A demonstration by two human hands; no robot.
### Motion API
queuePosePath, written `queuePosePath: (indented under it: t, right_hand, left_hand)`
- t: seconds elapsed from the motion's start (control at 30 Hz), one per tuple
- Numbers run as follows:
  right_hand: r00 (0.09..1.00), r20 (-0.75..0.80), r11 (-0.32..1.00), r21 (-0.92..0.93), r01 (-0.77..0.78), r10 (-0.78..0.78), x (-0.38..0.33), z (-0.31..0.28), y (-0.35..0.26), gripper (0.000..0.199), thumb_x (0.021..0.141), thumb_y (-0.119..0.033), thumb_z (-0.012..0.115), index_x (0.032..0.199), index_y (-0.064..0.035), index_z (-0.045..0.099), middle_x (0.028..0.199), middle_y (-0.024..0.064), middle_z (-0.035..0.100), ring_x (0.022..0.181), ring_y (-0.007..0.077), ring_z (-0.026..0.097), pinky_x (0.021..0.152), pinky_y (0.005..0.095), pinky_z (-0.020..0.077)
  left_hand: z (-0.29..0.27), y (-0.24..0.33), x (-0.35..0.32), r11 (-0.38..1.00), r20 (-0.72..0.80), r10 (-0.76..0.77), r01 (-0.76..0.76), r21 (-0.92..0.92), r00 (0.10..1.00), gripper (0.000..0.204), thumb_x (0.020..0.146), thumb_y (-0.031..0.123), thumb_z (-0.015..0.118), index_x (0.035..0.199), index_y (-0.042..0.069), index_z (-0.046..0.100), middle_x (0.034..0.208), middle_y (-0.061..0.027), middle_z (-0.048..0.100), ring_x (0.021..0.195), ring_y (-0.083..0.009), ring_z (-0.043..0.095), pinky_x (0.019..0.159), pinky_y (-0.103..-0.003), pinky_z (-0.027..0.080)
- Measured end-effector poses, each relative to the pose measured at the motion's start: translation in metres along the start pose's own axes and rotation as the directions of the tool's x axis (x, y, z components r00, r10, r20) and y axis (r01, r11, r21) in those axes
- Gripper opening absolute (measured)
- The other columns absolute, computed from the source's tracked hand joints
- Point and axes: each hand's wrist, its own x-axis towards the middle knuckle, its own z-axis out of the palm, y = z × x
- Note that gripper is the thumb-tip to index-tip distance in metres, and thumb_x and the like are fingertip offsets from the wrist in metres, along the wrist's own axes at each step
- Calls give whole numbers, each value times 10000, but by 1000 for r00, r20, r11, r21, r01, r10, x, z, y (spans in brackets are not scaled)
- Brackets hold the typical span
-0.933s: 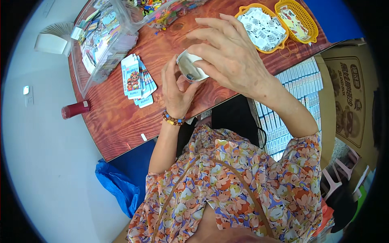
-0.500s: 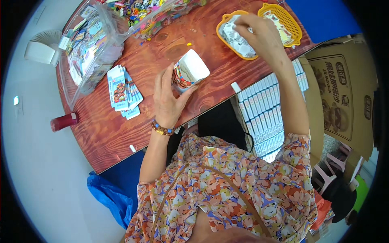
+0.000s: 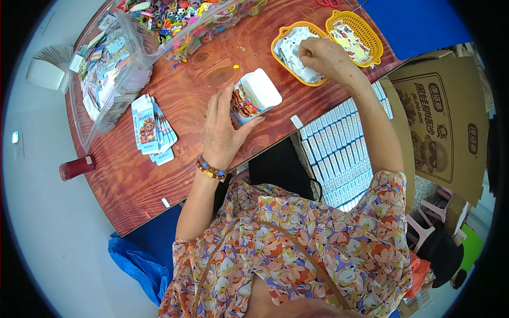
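My left hand (image 3: 221, 127), wearing a beaded bracelet, has its thumb and fingers around a small open paper box (image 3: 259, 94). The box is white inside with a colourful printed side, and its opening tilts toward the right. My right hand (image 3: 330, 62) is over the near right side of a yellow basket (image 3: 276, 49) of small white packets (image 3: 292, 50). Its fingers are curled together, and whatever they may hold is hidden.
A second yellow basket (image 3: 377, 46) holds small printed cards. Flat printed cartons (image 3: 148, 127) lie left. Clear bins of cards (image 3: 108, 69) and small colourful toys (image 3: 175, 18) stand behind. Rows of white boxes (image 3: 339, 148) sit below the edge, beside a cardboard box (image 3: 448, 127).
My right hand has come toward the near right side of the packet basket, its fingers curling in. The box in my left hand has tipped slightly to the right. The whole view has shifted.
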Motion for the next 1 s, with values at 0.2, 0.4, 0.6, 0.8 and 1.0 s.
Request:
queuePosePath:
  t: [0.2, 0.4, 0.6, 0.8, 1.0]
  right_hand:
    - [999, -47, 823, 567, 27, 0, -6, -12, 27, 125, 907, -172, 661, 890, -48, 675, 763, -27, 599, 771, 64, 550, 718, 242, 446]
    - [998, 22, 621, 782, -56, 61, -5, -15, 33, 99, 917, -178, 681, 873, -89, 685, 732, -38, 617, 652, 33, 513, 611, 202, 399]
    - [992, 99, 386, 920, -62, -76, -17, -29, -4, 65, 915, -153, 677, 868, -109, 673, 650, -41, 585, 557, 7, 477, 539, 176, 334]
    - [954, -62, 887, 354, 296, -294, -17, -26, -38, 78, 858, -122, 684, 885, -53, 707, 1001, 30, 647, 890, 162, 627, 765, 291, 479]
    - [854, -199, 868, 28, 496, -481, -26, -17, -47, 156, 902, -139, 660, 1013, -46, 717, 1203, 67, 656, 1113, 264, 604, 953, 389, 461]
  left_hand:
    - [4, 3, 13, 999, 35, 41, -42, 31, 999, 830, 707, 245, 874, 1383, 3, 457, 1228, -201, 556, 1107, -386, 582, 902, -456, 520]
    - [13, 6, 26, 994, 14, 63, -64, 94, 998, 821, 699, 219, 873, 1378, 5, 464, 1204, -195, 555, 1094, -379, 583, 891, -458, 523]
    - [15, 16, 32, 974, 24, 21, -26, 224, 999, 823, 678, 200, 877, 1368, 7, 473, 1202, -191, 549, 1072, -385, 580, 883, -455, 523]
    - [19, 23, 34, 975, 10, 107, -107, 193, 994, 811, 679, 208, 876, 1358, 9, 479, 1175, -183, 550, 1042, -382, 580, 861, -455, 525]
    - [19, 19, 32, 990, -17, 44, -41, 132, 999, 786, 700, 239, 877, 1331, -16, 484, 1120, -199, 571, 1017, -390, 585, 843, -452, 520]
